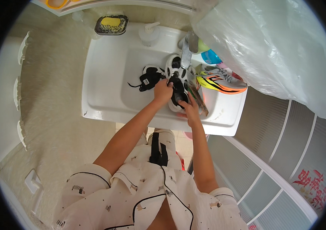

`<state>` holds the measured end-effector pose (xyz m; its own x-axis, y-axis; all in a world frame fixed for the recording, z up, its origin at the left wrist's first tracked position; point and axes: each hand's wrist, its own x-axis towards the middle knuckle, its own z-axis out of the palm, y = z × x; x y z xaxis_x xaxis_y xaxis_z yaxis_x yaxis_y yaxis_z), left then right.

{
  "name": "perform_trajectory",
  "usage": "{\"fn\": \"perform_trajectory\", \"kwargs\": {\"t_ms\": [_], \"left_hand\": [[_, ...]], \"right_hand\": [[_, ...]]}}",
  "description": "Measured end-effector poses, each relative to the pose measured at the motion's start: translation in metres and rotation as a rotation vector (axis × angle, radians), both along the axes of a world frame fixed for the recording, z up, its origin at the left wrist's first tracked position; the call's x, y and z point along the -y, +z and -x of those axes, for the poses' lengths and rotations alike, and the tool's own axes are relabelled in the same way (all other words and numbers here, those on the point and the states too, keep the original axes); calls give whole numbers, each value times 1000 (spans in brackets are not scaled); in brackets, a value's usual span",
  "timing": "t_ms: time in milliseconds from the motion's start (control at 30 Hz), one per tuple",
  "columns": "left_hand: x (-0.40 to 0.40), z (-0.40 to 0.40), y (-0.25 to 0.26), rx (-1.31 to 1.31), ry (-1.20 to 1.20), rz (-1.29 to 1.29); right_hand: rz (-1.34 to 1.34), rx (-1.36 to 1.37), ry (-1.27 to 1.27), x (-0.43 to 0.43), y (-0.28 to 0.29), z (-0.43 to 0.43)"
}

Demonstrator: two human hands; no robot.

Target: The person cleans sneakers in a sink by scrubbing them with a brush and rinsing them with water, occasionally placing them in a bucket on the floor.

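Observation:
A black and white sneaker (175, 64) lies lengthwise in the white washbasin (102, 72), its upper part beneath the metal faucet (186, 56). My left hand (163, 91) is closed on the black laces or tongue of that sneaker. My right hand (191, 109) holds the sneaker by its heel opening, thumb at the inside. Beside the right hand's fingers is a clear plastic piece with a brown and green part (198, 100); whether the hand holds it cannot be told. To the left lies a second black and white shoe (151, 80) with a loose black lace.
A grey running shoe with a yellow-orange sole (223, 82) rests on the basin's right side. Behind stand a pump bottle (149, 34) and a soap dish (111, 31) with yellow soap. A large translucent plastic sheet (266, 43) hangs at the upper right.

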<state>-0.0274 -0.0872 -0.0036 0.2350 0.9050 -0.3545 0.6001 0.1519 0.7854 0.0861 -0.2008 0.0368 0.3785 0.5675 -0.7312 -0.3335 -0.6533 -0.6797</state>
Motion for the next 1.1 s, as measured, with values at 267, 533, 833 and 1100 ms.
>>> {"fn": "perform_trajectory", "kwargs": {"t_ms": [267,533,833,1100], "left_hand": [[-21,26,-9,544,335,263],[-38,35,-17,993,574,633],[-23,-9,14,922,660,634],[-31,-11,33,929,629,738]], "right_hand": [[-16,78,113,-68,3,-14],[-116,376,434,-103,-53,-39],[-320,188,409,-99,-31,-70],[55,-350,391,-64,30,-107]]}}
